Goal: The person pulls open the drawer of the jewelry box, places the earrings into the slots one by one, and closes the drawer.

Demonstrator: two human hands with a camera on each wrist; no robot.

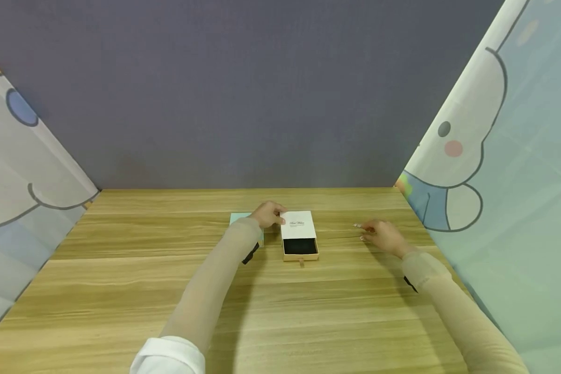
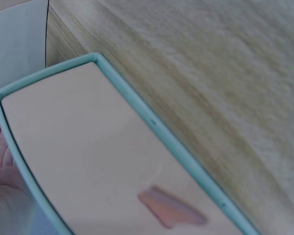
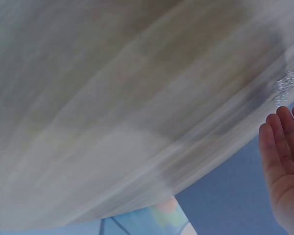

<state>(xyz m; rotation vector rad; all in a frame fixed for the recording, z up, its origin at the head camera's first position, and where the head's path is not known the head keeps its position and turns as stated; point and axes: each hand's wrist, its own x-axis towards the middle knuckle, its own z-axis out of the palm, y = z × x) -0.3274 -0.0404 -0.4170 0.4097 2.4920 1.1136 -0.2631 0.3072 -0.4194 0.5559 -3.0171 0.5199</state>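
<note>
Drawer box [image 1: 299,236] half open — left hand [image 1: 269,214] grips its sleeve; right hand [image 1: 383,235] pinches something tiny, glittery.

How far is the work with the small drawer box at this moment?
Done: the drawer box is slid open, its dark inside bare. In hand: the left hand holds the box's sleeve, and the right hand reaches a small shiny item on the table. Left: the item is not yet in the drawer.

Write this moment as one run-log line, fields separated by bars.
left hand: holds white box | drawer: pulled open | right hand: at small sparkly item | table
</note>
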